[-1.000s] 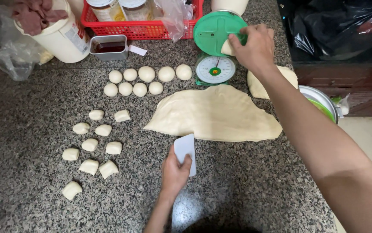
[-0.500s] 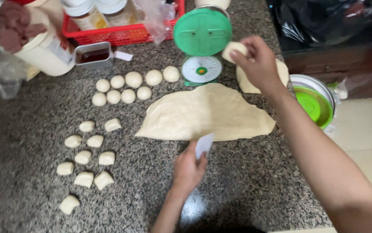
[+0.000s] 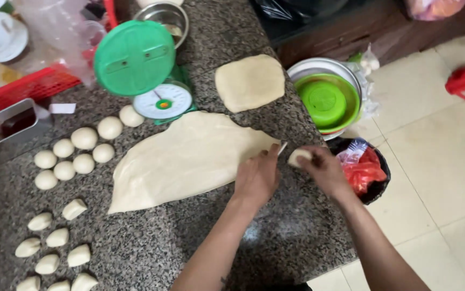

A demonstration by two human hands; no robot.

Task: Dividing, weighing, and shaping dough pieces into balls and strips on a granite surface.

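My left hand (image 3: 257, 178) grips a white dough scraper (image 3: 281, 147) at the right end of a large flat sheet of dough (image 3: 184, 158) on the granite counter (image 3: 151, 242). Just right of it, my right hand (image 3: 324, 168) holds a small piece of dough (image 3: 298, 157) near the counter's edge. A green kitchen scale (image 3: 138, 64) stands behind the sheet, its pan bare. Round dough balls (image 3: 84, 138) lie left of the scale, and cut dough pieces (image 3: 54, 237) lie at the lower left.
A smaller flat dough piece (image 3: 249, 82) lies behind the sheet. A metal bowl with a green lid (image 3: 324, 99) sits at the counter's right edge. A black bin with red bags (image 3: 364, 172) stands on the tiled floor. A red basket (image 3: 22, 89) and metal tin (image 3: 11, 119) are at the left.
My right hand came down from the scale with the small dough piece to the counter's right edge. My left hand slid the scraper right along the dough sheet. The view shifted right.
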